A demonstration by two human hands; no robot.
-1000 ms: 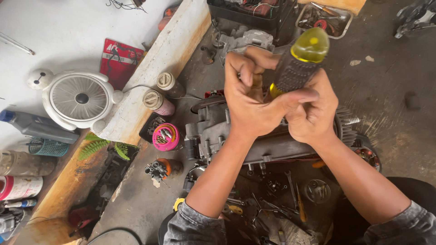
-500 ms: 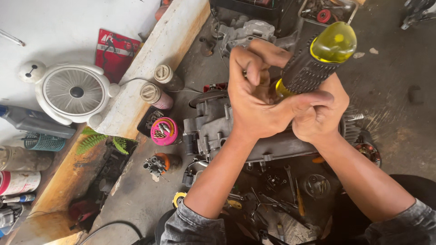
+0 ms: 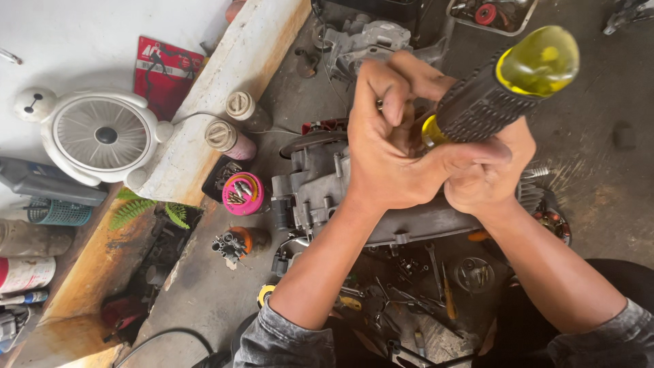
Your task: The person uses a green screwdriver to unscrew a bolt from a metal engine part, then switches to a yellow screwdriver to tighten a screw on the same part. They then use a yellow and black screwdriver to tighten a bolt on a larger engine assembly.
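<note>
Both hands were wrapped around a large screwdriver (image 3: pixel 501 92) directly above the grey engine block (image 3: pixel 327 191). The left hand (image 3: pixel 398 146) was pressed shut around the lower part of the handle, fingers curled over and the thumb laid across toward the other hand. The right hand (image 3: pixel 487 174) was closed beneath and behind the handle, locked against the left, so the two together made one tight, doubled grip.

The screwdriver's long axis ran steeply, its yellow translucent butt end pointing up and to the right toward the camera, its black ribbed grip sloping down and left into the hands. The shaft and tip were hidden behind the fingers, so where the blade met the engine block could not be told.

Judging by the scene, the work looked to be midway: the engine block lay partly stripped on the concrete floor (image 3: pixel 599 157), with wrenches and small loose parts (image 3: pixel 422 272) scattered just below it, toward the person. Whatever fastener sat under the hands appeared not yet freed, given the two-handed hold.

Left of the engine block stood a pink cup of small bits (image 3: pixel 242 193), two capped cans (image 3: pixel 230 140) on a pale ledge, and farther left a small white fan (image 3: pixel 102 136).
</note>
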